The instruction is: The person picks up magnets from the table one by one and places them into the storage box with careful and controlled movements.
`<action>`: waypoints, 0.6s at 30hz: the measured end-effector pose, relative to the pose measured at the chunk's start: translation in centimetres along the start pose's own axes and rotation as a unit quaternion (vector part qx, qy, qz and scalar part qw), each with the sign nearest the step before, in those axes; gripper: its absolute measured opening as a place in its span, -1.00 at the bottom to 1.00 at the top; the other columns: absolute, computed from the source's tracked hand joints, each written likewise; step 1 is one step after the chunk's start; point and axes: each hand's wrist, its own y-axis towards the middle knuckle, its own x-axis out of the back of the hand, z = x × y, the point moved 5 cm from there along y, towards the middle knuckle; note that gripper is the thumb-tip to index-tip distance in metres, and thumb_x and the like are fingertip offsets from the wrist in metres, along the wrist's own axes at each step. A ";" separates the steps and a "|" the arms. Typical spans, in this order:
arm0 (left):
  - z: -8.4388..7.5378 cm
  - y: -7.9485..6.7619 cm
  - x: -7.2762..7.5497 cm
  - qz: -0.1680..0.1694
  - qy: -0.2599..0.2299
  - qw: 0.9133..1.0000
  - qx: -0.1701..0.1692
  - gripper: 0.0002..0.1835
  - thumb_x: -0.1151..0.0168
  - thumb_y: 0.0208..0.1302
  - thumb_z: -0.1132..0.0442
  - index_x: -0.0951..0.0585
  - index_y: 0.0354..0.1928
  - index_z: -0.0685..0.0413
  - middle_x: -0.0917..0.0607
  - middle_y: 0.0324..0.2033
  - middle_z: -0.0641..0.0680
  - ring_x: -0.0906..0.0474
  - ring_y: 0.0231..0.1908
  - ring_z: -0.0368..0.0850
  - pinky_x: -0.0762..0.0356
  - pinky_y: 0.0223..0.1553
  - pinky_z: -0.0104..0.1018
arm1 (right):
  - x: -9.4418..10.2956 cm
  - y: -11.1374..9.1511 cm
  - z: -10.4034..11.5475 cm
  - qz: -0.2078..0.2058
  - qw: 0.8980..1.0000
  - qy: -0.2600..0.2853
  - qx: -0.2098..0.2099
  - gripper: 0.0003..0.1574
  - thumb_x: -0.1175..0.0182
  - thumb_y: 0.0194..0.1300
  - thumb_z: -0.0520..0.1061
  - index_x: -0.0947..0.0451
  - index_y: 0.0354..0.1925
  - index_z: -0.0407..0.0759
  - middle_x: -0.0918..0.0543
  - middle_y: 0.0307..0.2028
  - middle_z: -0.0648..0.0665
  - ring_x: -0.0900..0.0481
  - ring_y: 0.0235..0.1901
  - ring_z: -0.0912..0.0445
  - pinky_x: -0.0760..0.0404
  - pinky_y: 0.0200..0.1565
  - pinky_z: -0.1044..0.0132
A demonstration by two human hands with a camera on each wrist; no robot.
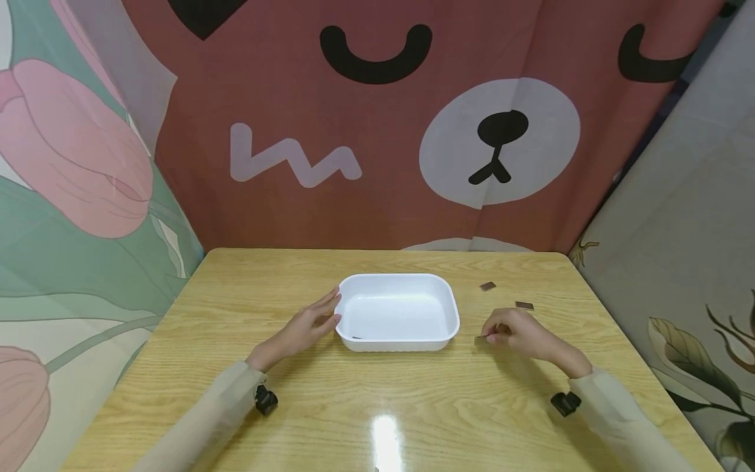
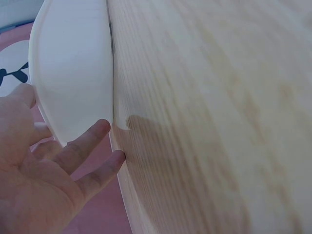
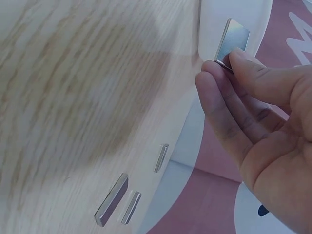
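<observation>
- At the left, the left hand (image 1: pixel 301 330) has its fingers spread and fairly straight, resting against the tray's left end; it grips nothing.
- Just inside the tray's near left corner shows a thin dark sliver (image 1: pixel 356 338), too small to identify.
- In the middle, between the two hands, the white tray (image 1: pixel 398 345) sits on the wooden table (image 1: pixel 330 419), its long axis running left to right.
- Right of the tray, near its right end but apart from it, is a flat metal plate (image 3: pixel 234 39), projecting from the fingertips towards the tray. Whether it clears the table is hard to tell.
- The right hand (image 1: pixel 525 333) pinches that plate between thumb and fingers. The key relation, as judged here, is sideways: the tray lies to this hand's left, and the plate is far nearer the right hand than the left.
- Beyond the right hand lie two loose pieces, one farther left (image 1: pixel 487 286), one farther right (image 1: pixel 524 305). The right wrist view shows three metallic shapes; whether all are separate pieces is unclear.
</observation>
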 end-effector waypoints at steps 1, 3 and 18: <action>0.0 0.0 0.0 0.000 0.002 1.000 -0.002 -0.32 -0.03 0.53 -0.02 -0.19 0.48 0.27 0.00 0.52 0.10 -0.45 0.24 0.07 -0.47 0.20 -0.24 | 0.0 0.1 0.1 -0.003 1.000 -0.001 0.004 -0.85 -0.36 0.20 -0.39 -0.71 -0.27 -0.19 -0.68 -0.32 -0.02 -0.61 -0.35 0.15 -0.66 -0.36 0.34; 0.0 0.0 0.0 0.001 0.003 1.000 -0.002 -0.32 -0.03 0.53 -0.02 -0.19 0.48 0.27 0.00 0.52 0.09 -0.46 0.23 0.05 -0.46 0.21 -0.25 | 0.0 0.2 0.2 -0.008 1.000 -0.001 0.013 -0.84 -0.36 0.19 -0.40 -0.71 -0.27 -0.20 -0.68 -0.33 -0.02 -0.61 -0.36 0.15 -0.66 -0.37 0.34; 0.2 0.0 0.0 0.002 0.011 1.000 0.004 -0.31 -0.02 0.53 -0.06 -0.20 0.48 0.22 0.00 0.51 0.01 -0.28 0.35 0.00 -0.34 0.30 -0.22 | 0.2 0.9 0.7 -0.023 0.999 -0.007 0.035 -0.80 -0.37 0.17 -0.41 -0.72 -0.28 -0.16 -0.67 -0.34 -0.02 -0.62 -0.37 0.17 -0.68 -0.38 0.34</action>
